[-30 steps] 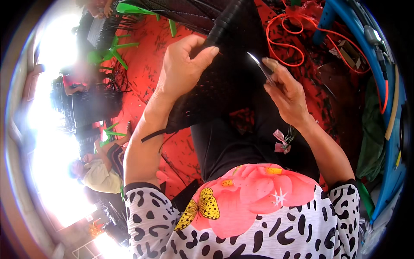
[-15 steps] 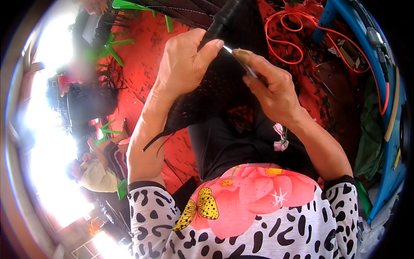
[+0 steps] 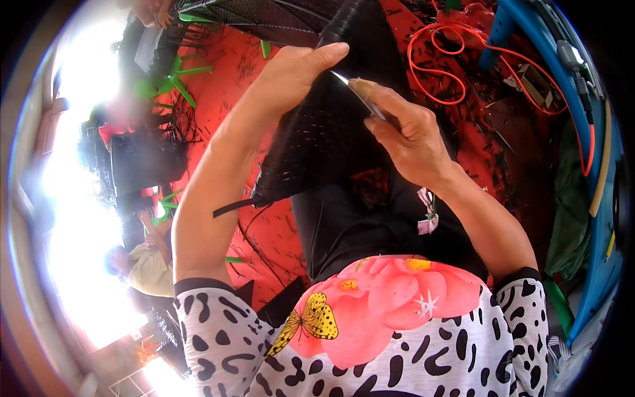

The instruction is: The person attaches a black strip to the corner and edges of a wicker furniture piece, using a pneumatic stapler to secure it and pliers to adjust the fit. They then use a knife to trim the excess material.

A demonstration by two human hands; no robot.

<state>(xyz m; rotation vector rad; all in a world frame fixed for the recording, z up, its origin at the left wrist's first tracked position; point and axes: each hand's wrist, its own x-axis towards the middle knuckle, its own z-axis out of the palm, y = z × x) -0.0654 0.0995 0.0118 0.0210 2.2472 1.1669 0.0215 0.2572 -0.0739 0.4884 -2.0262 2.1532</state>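
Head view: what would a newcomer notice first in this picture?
First, the two bare hands at the top centre: the left hand grips a black woven piece, and the right hand holds a thin metal blade against it. Next, the red floor with an orange cable looping at the upper right.

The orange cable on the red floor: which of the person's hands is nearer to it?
Right. The right hand, gripping a thin metal blade, sits just below-left of the orange cable; the left hand holds the black woven piece farther left.
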